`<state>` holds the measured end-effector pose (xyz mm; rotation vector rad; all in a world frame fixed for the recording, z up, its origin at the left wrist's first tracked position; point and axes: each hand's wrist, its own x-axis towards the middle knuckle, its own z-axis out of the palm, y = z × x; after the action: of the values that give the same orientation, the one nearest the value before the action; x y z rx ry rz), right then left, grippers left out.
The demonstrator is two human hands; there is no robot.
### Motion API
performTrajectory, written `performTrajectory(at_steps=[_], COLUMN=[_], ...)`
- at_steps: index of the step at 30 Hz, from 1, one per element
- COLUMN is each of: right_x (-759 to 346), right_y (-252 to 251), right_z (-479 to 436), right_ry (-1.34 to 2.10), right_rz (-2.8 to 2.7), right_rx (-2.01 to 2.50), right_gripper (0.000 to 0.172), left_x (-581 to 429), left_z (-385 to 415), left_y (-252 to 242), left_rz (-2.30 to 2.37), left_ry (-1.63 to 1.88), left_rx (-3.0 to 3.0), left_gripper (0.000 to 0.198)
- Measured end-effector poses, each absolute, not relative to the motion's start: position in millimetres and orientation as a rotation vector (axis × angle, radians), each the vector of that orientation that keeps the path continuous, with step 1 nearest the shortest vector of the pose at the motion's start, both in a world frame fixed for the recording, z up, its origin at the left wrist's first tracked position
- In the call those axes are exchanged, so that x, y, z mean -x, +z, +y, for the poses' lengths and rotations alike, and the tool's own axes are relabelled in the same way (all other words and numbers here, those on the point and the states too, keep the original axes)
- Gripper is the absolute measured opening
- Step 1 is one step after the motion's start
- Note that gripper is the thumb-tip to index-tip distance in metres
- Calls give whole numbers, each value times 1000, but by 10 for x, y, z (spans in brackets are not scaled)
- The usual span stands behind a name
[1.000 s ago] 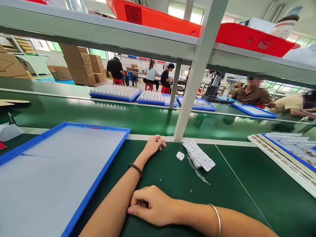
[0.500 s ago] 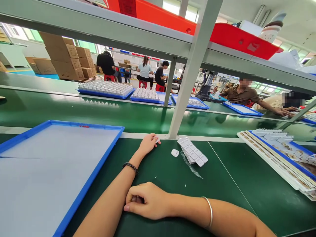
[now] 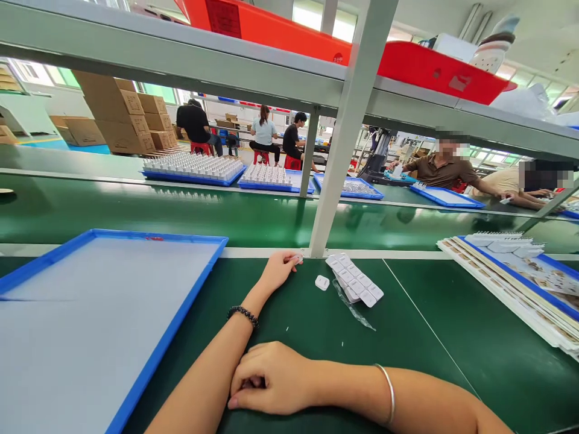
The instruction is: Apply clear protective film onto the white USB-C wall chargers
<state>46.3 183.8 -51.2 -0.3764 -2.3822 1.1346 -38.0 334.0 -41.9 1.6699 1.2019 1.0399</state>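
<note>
My left hand [image 3: 277, 269], with a black bead bracelet at the wrist, lies on the green bench top by the foot of a grey post [image 3: 337, 163]. Its curled fingers pinch a small white part [image 3: 296, 260]. A single white part [image 3: 322, 282] lies just to its right, beside a stack of white parts [image 3: 354, 280] and a clear plastic strip [image 3: 355, 308]. My right hand [image 3: 266, 384], silver bangle on the wrist, rests loosely closed against my left forearm, with nothing visible in it.
A large blue-rimmed tray [image 3: 181, 313] with a grey floor lies at the left. At the right edge a blue tray [image 3: 520, 283] with white parts sits on stacked sheets. Beyond the green conveyor [image 3: 226, 211] stand more blue trays and seated people. Red bins sit on the shelf overhead.
Both hands stay where they were; my left fingers have curled slightly tighter on the small part. Only the camera has shifted a little.
</note>
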Motion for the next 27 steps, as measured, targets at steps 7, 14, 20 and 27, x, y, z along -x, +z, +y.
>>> performTrajectory(at_steps=[7, 14, 20, 27], right_x=[-433, -420, -1130, -1636], right_y=[-542, -495, 285, 272], right_z=[1843, 1811, 2271, 2847], right_ry=[1080, 973, 678, 770], right_rz=[-2428, -2489, -2365, -2203], right_rx=[393, 418, 1229, 1963], right_gripper=[20, 17, 11, 17], left_x=[327, 180, 292, 248], left_z=[3305, 3215, 3390, 3459], left_y=[-414, -394, -491, -542], left_rz=[1260, 1202, 1245, 1223], left_ry=[1071, 1055, 1039, 1027], left_rx=[-1728, -1830, -1730, -1679], left_gripper=[28, 20, 21, 26])
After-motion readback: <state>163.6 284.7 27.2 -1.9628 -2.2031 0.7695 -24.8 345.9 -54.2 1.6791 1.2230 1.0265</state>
